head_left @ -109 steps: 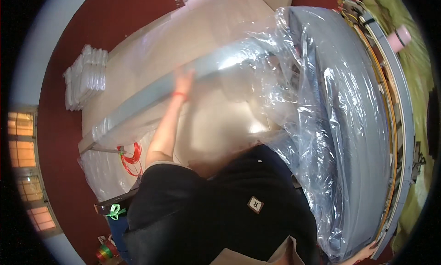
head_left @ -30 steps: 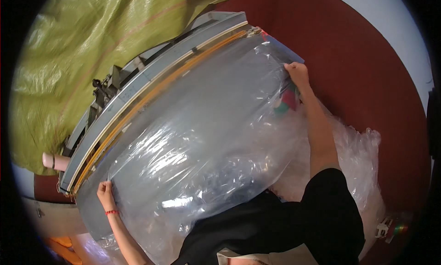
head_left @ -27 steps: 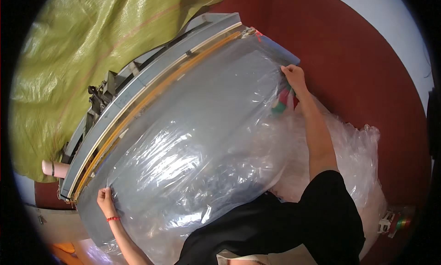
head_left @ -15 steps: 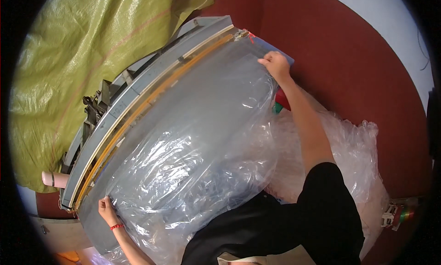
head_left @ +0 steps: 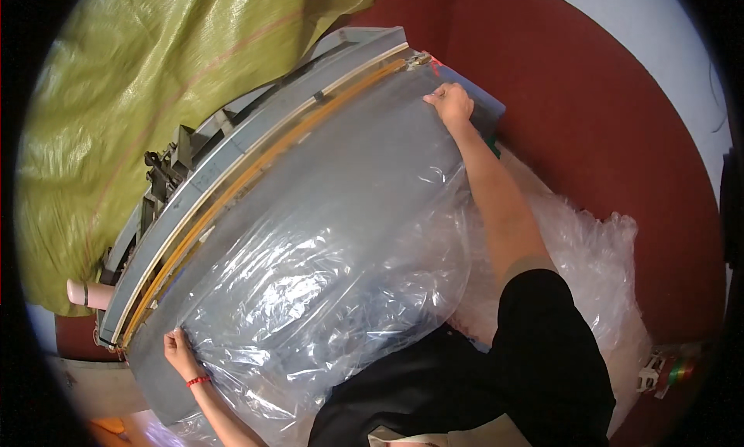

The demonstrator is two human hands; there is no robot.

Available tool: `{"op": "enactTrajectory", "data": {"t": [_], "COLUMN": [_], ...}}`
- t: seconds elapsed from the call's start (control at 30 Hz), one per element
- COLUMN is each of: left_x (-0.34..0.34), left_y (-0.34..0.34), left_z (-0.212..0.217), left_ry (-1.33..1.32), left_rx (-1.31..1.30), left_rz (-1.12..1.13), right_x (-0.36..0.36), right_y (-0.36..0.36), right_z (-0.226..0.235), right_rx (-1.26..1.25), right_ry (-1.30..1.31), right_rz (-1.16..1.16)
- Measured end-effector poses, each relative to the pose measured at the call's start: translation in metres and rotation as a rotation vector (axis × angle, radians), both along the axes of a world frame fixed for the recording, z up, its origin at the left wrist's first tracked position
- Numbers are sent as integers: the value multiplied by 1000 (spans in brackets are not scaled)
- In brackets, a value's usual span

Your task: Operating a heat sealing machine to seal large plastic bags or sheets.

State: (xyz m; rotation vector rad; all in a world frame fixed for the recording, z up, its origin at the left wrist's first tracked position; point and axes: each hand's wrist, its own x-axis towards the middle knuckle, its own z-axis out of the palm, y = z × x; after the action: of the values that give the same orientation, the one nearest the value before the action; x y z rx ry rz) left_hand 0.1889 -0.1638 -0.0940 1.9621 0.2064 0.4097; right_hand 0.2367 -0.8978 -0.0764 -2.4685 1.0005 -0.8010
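A wide sheet of clear plastic film [head_left: 310, 284] stretches between my two hands over the grey tabletop [head_left: 167, 373] of a long machine. At the lower left, my left hand [head_left: 181, 355], with a red bracelet on its wrist, pinches one corner of the film. Toward the far right end of the table, my right hand [head_left: 452, 106] pinches another corner between thumb and fingers. Between them the film's far edge runs roughly along the machine's bar. Its near part is wrinkled, glossy and hangs down toward my body.
Beyond the tabletop runs a long metal bar [head_left: 209, 168] with an orange strip [head_left: 263, 157]. A yellow-green woven sheet [head_left: 155, 98] covers what lies behind. A pink cylinder [head_left: 89, 294] sits at the left end. More crumpled clear film [head_left: 589, 253] heaps at my right, beside the dark red floor [head_left: 620, 160].
My right hand has moved slightly left and toward the bar, drawing its film corner along. My left hand stays nearly in place, still pinching. The view has shifted a little.
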Motion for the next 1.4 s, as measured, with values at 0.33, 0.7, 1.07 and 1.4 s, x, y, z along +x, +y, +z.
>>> {"op": "enactTrajectory", "data": {"t": [0.33,0.7,1.07,1.4], "left_x": [-80,-122,-70,-21], "left_y": [61,237,126,108], "left_z": [85,217,19,22], "left_ry": [530,-213,70,-98], "left_rx": [540,1331,940,1023], "left_rz": [-393,731,-127,221], "right_x": [7,35,33,19], "right_y": [18,-56,-74,-145], "right_z": [-5,-42,-48,-39], "right_rx": [-475,-308,-383,-141], "right_ry": [146,107,95,-244], "right_rz": [262,169,144,184]}}
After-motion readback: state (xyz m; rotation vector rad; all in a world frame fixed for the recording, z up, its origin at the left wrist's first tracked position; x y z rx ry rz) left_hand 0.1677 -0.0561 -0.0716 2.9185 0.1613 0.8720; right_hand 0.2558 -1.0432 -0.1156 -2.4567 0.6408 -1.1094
